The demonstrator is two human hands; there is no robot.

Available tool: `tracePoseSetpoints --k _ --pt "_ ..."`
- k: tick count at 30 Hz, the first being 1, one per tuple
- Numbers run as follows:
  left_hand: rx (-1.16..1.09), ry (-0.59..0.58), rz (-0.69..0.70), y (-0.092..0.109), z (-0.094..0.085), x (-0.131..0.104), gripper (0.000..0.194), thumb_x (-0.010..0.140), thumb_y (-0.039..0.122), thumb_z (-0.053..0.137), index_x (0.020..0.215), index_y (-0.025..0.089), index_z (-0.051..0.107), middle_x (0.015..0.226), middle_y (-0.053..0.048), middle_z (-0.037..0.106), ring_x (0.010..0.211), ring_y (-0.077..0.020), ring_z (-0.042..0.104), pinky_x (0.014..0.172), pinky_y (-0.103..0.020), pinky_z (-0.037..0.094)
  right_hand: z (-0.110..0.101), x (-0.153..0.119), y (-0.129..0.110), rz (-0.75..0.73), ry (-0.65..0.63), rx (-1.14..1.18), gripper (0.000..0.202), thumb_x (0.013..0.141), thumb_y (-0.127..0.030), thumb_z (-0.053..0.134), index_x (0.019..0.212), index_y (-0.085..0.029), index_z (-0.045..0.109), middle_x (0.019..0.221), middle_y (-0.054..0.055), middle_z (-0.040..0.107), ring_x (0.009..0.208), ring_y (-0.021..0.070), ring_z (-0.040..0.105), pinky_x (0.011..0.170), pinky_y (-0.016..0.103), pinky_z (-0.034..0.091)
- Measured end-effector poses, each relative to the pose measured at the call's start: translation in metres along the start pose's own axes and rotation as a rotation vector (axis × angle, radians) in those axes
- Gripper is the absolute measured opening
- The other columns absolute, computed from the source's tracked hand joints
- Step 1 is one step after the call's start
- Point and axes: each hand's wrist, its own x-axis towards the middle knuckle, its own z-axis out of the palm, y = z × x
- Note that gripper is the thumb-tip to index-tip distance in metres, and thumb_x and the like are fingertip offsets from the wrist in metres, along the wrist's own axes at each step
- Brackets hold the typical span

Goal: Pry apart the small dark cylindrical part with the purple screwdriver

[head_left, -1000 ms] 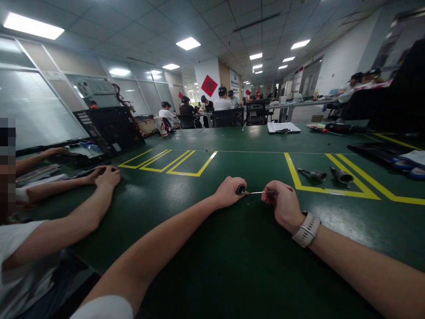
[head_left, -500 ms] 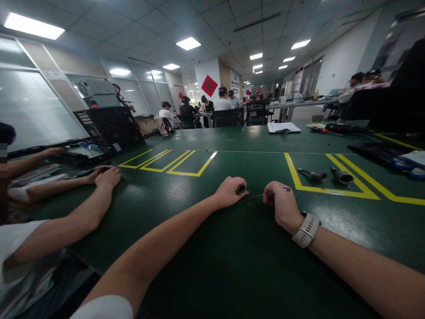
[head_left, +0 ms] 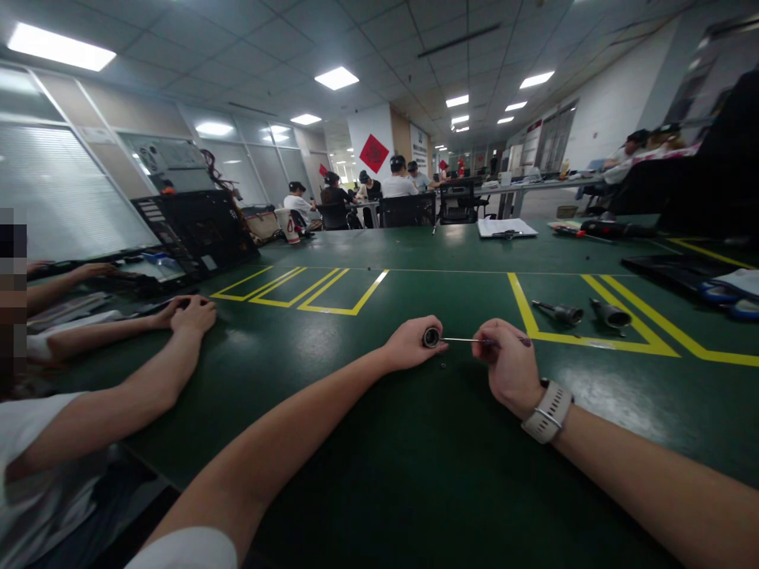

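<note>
My left hand (head_left: 410,343) is closed around a dark, hollow cylindrical metal part (head_left: 431,338), its round open end facing me. In my right hand (head_left: 508,359) is a thin screwdriver (head_left: 459,340), its dark handle between the fingers and its slim metal shaft pointing left. The tip meets the rim of the metal part; whether it sits inside cannot be made out. A tiny dark ring-like piece (head_left: 443,365) lies on the green table below the shaft. Two similar dark metal parts rest to the right inside yellow tape, a slimmer one (head_left: 558,313) and a wider one (head_left: 610,314).
Yellow tape outlines (head_left: 326,310) mark the green table (head_left: 368,442). A clipboard with paper (head_left: 507,227) lies at the back. Scissors (head_left: 729,294) and a black tray (head_left: 670,270) are at right. A co-worker's hand (head_left: 194,314) rests on the table at left, near a computer case (head_left: 202,229).
My right hand has turned slightly and brought the screwdriver shaft level, its tip now at the metal part in my left hand. The left hand has barely moved.
</note>
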Motion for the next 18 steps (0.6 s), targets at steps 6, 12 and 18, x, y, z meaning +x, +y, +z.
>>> tracePoseSetpoints --k 6,12,18 --pt "0.005 0.086 -0.061 -0.003 0.003 0.0 0.022 0.07 0.024 0.06 0.086 0.018 0.047 0.074 0.003 0.052 0.064 -0.0108 0.049 0.056 -0.022 0.036 0.0 -0.005 0.001 -0.109 -0.174 -0.089 0.014 0.076 -0.025 0.052 0.064 -0.02 0.057 0.06 -0.001 0.056 0.059 0.0149 0.052 0.059 0.029 0.04" --pt "0.033 0.05 -0.044 -0.001 0.002 0.0 0.012 0.071 0.02 0.057 0.081 0.017 0.051 0.07 0.003 0.053 0.063 -0.0107 0.049 0.055 -0.022 0.036 0.003 -0.013 -0.006 -0.25 -0.347 -0.384 0.016 0.083 -0.027 0.05 0.071 -0.02 0.058 0.069 0.0 0.057 0.068 0.0161 0.052 0.062 0.029 0.039" --pt "0.112 0.083 0.015 -0.004 0.003 0.002 0.008 0.072 0.021 0.056 0.078 0.017 0.053 0.074 0.001 0.056 0.069 -0.0134 0.051 0.063 -0.026 0.039 0.008 -0.02 -0.008 -0.372 -0.348 -0.519 0.014 0.084 -0.027 0.05 0.075 -0.021 0.059 0.072 0.001 0.057 0.067 0.0166 0.052 0.062 0.029 0.038"
